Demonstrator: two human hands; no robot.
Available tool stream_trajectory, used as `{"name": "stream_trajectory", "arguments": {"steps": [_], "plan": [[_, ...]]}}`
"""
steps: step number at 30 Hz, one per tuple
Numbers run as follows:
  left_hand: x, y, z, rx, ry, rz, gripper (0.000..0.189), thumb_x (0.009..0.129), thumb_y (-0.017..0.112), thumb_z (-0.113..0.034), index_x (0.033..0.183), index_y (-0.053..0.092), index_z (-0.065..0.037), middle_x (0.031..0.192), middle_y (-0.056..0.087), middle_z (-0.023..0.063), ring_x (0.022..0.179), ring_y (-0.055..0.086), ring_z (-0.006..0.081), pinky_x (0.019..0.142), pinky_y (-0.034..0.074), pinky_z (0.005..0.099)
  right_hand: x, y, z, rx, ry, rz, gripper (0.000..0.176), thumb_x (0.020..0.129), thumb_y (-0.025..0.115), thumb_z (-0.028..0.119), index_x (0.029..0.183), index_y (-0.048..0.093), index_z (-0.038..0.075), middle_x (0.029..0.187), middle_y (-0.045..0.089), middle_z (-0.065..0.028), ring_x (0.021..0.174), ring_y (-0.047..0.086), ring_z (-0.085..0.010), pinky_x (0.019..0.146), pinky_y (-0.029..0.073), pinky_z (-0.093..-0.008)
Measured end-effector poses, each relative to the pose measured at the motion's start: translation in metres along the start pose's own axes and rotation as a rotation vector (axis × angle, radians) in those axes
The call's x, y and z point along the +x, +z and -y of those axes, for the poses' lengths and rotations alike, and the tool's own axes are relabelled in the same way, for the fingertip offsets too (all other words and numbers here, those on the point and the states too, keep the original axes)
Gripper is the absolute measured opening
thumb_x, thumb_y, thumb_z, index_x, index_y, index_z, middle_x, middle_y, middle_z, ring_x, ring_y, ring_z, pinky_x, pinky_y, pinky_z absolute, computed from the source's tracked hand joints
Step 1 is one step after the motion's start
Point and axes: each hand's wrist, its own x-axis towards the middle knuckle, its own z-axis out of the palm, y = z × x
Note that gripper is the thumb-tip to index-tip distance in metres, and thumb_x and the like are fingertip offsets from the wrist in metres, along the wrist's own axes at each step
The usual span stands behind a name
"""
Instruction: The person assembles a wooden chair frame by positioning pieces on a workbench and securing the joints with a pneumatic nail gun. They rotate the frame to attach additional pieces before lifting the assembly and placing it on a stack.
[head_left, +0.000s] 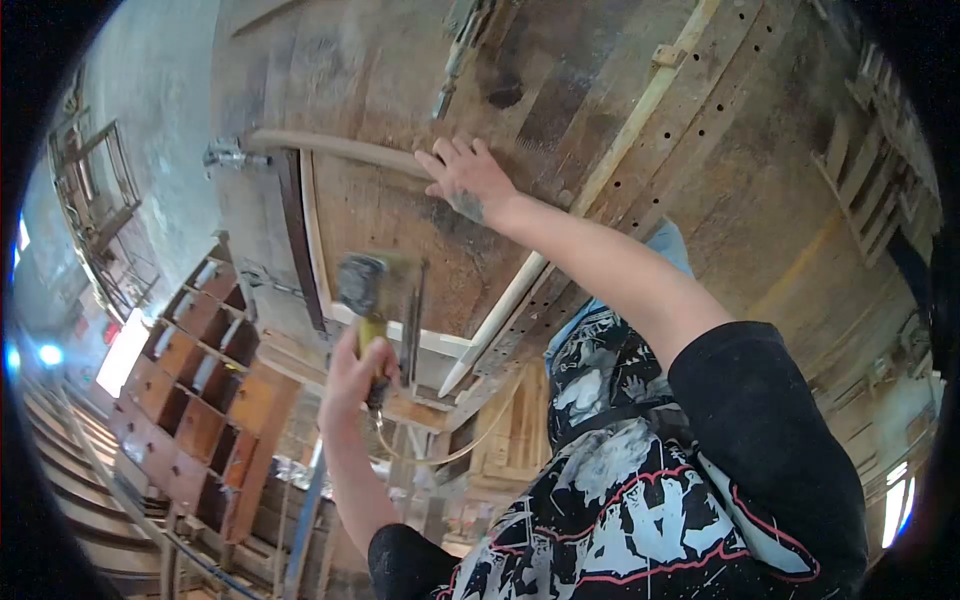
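Note:
My left hand (360,375) is closed around the yellow-green handle of an air tool (363,290). The tool's dark head is smeared by motion, and a thin hose hangs from its lower end. Higher up, my right hand (474,180) lies with fingers spread on the right end of a long, slightly curved wooden strip (340,147). Below that strip, pale strips and a dark strip (297,230) border a brown panel (400,225) on the worktable (560,130).
Metal clamps are at the table's left side (235,156) and top (450,75). A long pale rail (640,115) runs diagonally beside a board with holes (690,120). At the lower left stands a wooden rack with compartments (200,385). Slatted wood lies far right (860,170).

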Motion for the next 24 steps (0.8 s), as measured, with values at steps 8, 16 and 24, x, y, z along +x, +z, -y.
{"name": "stream_trajectory", "arguments": {"steps": [8, 16, 24], "plan": [[-0.04, -0.022, 0.297, 0.55, 0.014, -0.538, 0.058, 0.1, 0.061, -0.028, 0.151, 0.043, -0.007, 0.087, 0.07, 0.0196, 0.077, 0.069, 0.0317, 0.068, 0.053, 0.0445, 0.001, 0.001, 0.003, -0.159, -0.095, -0.104, 0.047, 0.095, 0.065, 0.044, 0.13, 0.061, 0.012, 0.112, 0.06, -0.0118, 0.108, 0.06, -0.0327, 0.091, 0.049, -0.0445], [-0.015, -0.044, 0.485, 0.598, -0.292, -0.884, 0.066, 0.098, 0.064, -0.037, 0.152, 0.04, -0.007, 0.1, 0.071, 0.0272, 0.092, 0.068, 0.0456, 0.08, 0.052, 0.0533, -0.002, 0.006, 0.012, -0.302, -0.129, -0.211, 0.049, 0.095, 0.064, 0.048, 0.125, 0.06, 0.01, 0.108, 0.061, -0.0144, 0.099, 0.066, -0.0367, 0.082, 0.055, -0.0454], [-0.005, -0.025, 0.514, 0.545, -0.171, -0.971, 0.059, 0.1, 0.059, -0.031, 0.15, 0.042, -0.004, 0.108, 0.069, 0.027, 0.099, 0.066, 0.0446, 0.085, 0.051, 0.0488, -0.003, 0.008, 0.017, -0.361, -0.066, -0.183, 0.05, 0.095, 0.063, 0.051, 0.123, 0.06, 0.01, 0.108, 0.062, -0.0135, 0.1, 0.066, -0.0363, 0.082, 0.055, -0.0458]]}}
